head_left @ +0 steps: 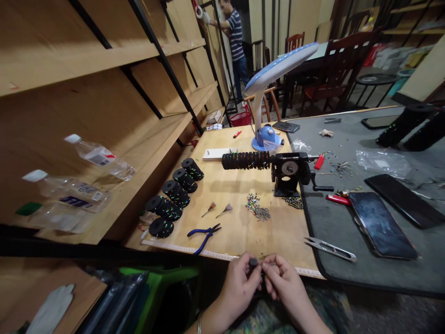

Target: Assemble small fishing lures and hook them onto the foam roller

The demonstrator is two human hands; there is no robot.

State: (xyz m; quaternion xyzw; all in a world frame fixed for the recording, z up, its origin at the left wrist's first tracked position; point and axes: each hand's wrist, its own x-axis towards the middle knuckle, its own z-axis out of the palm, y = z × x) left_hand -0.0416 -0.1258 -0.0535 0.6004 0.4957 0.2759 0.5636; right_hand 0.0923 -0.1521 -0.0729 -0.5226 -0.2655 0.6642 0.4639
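My left hand point(239, 285) is closed at the table's front edge, with a small dark grey piece point(253, 262) between its thumb and fingers. My right hand point(283, 280) pinches close beside it; what its fingertips hold is too small to make out. Beyond the hands lie a pile of coloured beads point(253, 202) and a heap of small metal pieces point(262, 213). Blue-handled pliers point(205, 235) rest open to the left, near two small brush-like tufts point(210, 208). Thread snips point(330, 249) lie on the grey mat to the right.
A hand-cranked winder point(288, 171) carries a row of black rings point(245, 160) on its shaft. Several black spools point(176, 192) stand at left. Phones point(382, 225) lie on the mat point(333, 213). A blue lamp point(267, 137) stands behind; a person point(236, 41) is in the background.
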